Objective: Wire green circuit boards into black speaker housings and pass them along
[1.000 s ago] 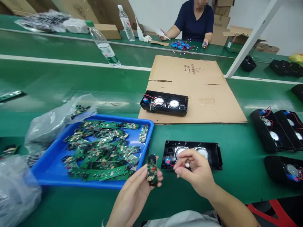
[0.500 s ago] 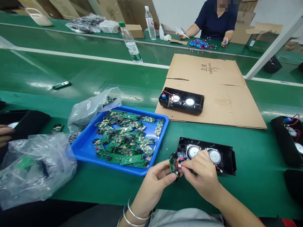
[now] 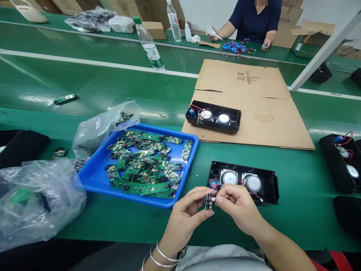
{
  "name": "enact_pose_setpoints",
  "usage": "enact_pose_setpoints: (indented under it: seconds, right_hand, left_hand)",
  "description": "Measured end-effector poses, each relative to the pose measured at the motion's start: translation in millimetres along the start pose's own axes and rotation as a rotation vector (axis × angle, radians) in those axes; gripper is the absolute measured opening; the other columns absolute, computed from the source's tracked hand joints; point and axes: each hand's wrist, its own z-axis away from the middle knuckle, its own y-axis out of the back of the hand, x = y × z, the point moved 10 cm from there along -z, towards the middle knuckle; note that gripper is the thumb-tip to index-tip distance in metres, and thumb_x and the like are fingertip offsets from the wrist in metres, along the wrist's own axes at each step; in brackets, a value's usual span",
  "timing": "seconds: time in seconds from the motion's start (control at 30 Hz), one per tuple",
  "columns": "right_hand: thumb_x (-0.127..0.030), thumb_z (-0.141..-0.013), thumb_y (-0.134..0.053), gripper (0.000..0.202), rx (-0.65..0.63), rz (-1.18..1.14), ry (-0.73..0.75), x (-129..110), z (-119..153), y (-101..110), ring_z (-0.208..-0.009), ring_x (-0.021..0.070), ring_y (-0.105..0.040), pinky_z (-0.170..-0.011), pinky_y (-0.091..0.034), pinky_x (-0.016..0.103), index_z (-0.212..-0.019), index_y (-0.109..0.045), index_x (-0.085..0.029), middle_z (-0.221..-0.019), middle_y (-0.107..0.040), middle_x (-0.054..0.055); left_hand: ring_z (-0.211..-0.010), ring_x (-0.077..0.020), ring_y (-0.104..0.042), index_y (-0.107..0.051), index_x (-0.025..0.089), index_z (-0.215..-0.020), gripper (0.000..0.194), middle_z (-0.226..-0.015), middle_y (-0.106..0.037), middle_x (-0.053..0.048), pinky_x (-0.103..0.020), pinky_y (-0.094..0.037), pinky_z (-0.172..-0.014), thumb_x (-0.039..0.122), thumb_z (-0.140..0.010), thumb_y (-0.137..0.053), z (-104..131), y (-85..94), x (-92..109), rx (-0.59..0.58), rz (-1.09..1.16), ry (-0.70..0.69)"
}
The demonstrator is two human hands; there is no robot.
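A small green circuit board (image 3: 208,202) is pinched edge-on in my left hand (image 3: 190,209), its connectors facing right. My right hand (image 3: 239,209) closes its fingertips on a small white plug (image 3: 213,199) at the board's side; whether the plug is seated I cannot tell. Just behind my hands lies an open black speaker housing (image 3: 263,190) with two round silver speakers (image 3: 252,183) and a blue cell (image 3: 214,185), partly covered by my right hand. Thin red and black wires cross the housing, one ending in a loose white plug.
Left of my hands, a blue tray (image 3: 96,178) holds many circuit boards beside plastic bags (image 3: 42,203). A second speaker housing (image 3: 213,116) rests on flat cardboard (image 3: 239,90); another housing (image 3: 341,162) stands far right. Across the bench, a person (image 3: 254,22) handles blue cells (image 3: 235,47).
My left hand has turned the board from a slanted face view to nearly edge-on. My right fingers have stayed at the plug. The whole view has shifted slightly.
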Motion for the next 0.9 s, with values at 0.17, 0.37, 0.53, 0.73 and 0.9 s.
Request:
enact_pose_setpoints:
  seconds: [0.17,0.37,0.53,0.73,0.9]
  right_hand:
    - [-0.035,-0.068,-0.053,0.021,-0.076,-0.166,-0.136,15,0,-8,-0.053,0.0094,-0.035,-0.050,-0.027,0.023,-0.056,-0.049,-0.018,-0.053,-0.042,-0.003]
    - [-0.031,-0.063,-0.052,0.018,-0.116,-0.191,-0.195,20,0,-12,-0.053,0.0088,-0.036,-0.051,-0.029,0.022,-0.052,-0.047,-0.018,-0.051,-0.042,-0.004]
    - [-0.030,-0.066,-0.052,0.019,-0.156,-0.246,-0.162,15,0,-18,-0.055,0.0098,-0.043,-0.053,-0.037,0.022,-0.052,-0.047,-0.018,-0.054,-0.049,-0.002]
    - [-0.021,-0.076,-0.047,0.024,-0.157,-0.116,-0.078,10,1,-21,-0.052,0.0082,-0.040,-0.048,-0.036,0.020,-0.053,-0.042,-0.019,-0.053,-0.043,-0.004]
    - [-0.016,-0.085,-0.046,0.021,-0.121,0.309,0.166,-25,4,-13,-0.060,0.0100,-0.049,-0.058,-0.042,0.021,-0.066,-0.054,-0.018,-0.062,-0.053,-0.002]
  left_hand:
    - [-0.092,-0.0157,-0.064,-0.071,0.032,-0.095,0.034,-0.094,-0.070,-0.001,-0.021,-0.055,-0.076,0.012,-0.067,-0.074,3,-2.3,2,-0.063,-0.124,-0.071]
    - [-0.094,-0.0185,-0.064,-0.067,0.034,-0.106,0.041,-0.100,-0.071,-0.002,-0.031,-0.054,-0.080,0.010,-0.073,-0.068,6,-7.7,21,-0.146,-0.294,-0.358]
    - [-0.090,-0.0223,-0.066,-0.068,0.036,-0.103,0.037,-0.093,-0.073,-0.003,-0.037,-0.055,-0.076,0.013,-0.073,-0.069,8,-6.8,28,-0.121,-0.376,-0.371]
    - [-0.081,-0.0253,-0.066,-0.075,0.032,-0.084,0.021,-0.077,-0.073,-0.005,-0.040,-0.055,-0.073,0.021,-0.067,-0.074,9,6.1,18,0.018,-0.461,-0.240]
    - [-0.077,-0.0239,-0.066,-0.074,0.029,-0.082,0.020,-0.081,-0.073,-0.004,-0.035,-0.055,-0.072,0.030,-0.062,-0.077,9,13.1,12,0.123,-0.430,-0.100]
